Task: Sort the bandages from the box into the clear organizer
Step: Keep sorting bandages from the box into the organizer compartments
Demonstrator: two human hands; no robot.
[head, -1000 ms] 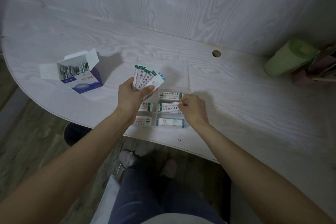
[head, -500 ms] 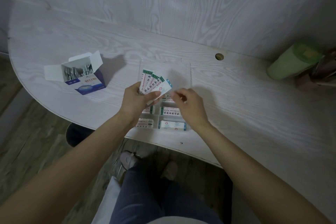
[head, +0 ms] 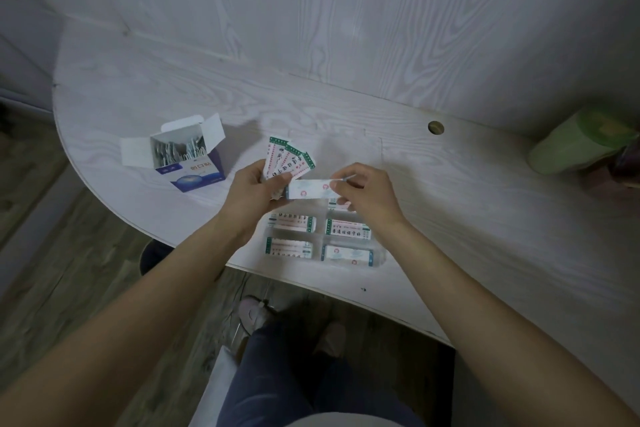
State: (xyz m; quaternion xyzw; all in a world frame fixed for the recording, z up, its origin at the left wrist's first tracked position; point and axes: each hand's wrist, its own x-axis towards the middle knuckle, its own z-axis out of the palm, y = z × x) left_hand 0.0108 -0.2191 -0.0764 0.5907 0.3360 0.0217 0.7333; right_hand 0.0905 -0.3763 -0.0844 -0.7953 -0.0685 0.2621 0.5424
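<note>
Pale whitewashed wood-grain worktop (head: 450,218), rounded at its left end, curved front edge running from nine o'clock down to five o'clock; matching grained wall panel behind. Broad bare stretch of surface at twelve o'clock between box and wall, another at three o'clock, with a small round brass-coloured cable hole (head: 435,127) near the back seam. Soft green cylindrical roll (head: 575,144) lying on its side at the far right edge, well apart from everything else. Glossy blue-and-white cardboard box (head: 188,158) at ten o'clock, flaps spread open, thin wrapped strips standing inside, set near the rounded rim. Clear plastic compartmented organizer (head: 379,255) at centre, its near wall just beside the front edge; flat paper-wrapped bandages lying one to a compartment, green-ended and pink-printed ones (head: 348,229) beside a white blue-edged one (head: 347,254). Left hand (head: 251,196) gripping a fan of green-topped wrapped bandages (head: 287,158), upright, at eleven o'clock of the organizer. Right hand (head: 367,192) pinching one end of a white wrapped bandage (head: 310,189), held level above the organizer's far compartments, its other end touching the left hand's fingers.
</note>
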